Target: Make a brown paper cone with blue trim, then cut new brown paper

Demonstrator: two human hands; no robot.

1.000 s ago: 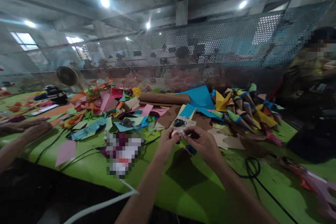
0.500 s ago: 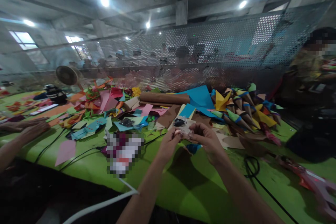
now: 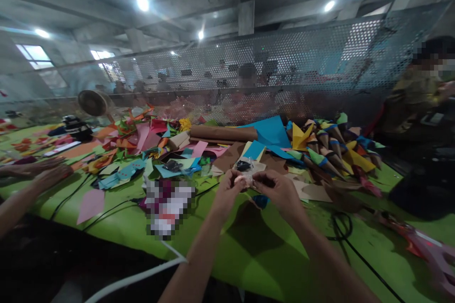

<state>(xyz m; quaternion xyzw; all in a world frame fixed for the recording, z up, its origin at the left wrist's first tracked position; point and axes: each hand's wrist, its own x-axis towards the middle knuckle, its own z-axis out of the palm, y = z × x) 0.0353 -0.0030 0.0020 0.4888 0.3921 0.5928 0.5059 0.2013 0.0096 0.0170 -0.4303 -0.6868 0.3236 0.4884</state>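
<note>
Over the near middle of the green table (image 3: 263, 265), my left hand (image 3: 227, 191) and my right hand (image 3: 279, 191) are close together, both pinching a small clear plastic bag (image 3: 248, 179). Its contents are hard to make out. A small dark item (image 3: 243, 165) shows just beyond my fingertips; I cannot tell whether it is inside the bag or behind it. Below my right fingers lies a blue paper scrap (image 3: 261, 200). Brown paper pieces (image 3: 314, 192) lie to the right of my hands.
A pink glue gun (image 3: 423, 241) with a black cable (image 3: 369, 265) lies at right. Paper cones (image 3: 330, 144) are heaped behind it. Coloured paper (image 3: 145, 135) and a brown roll (image 3: 223, 132) cover the back. Another person's hands (image 3: 53, 173) rest at left; a fan (image 3: 93, 102) stands beyond.
My right hand has shifted slightly left, and its fingers have drawn closer to my left hand around the clear bag. The other person at right has moved an arm.
</note>
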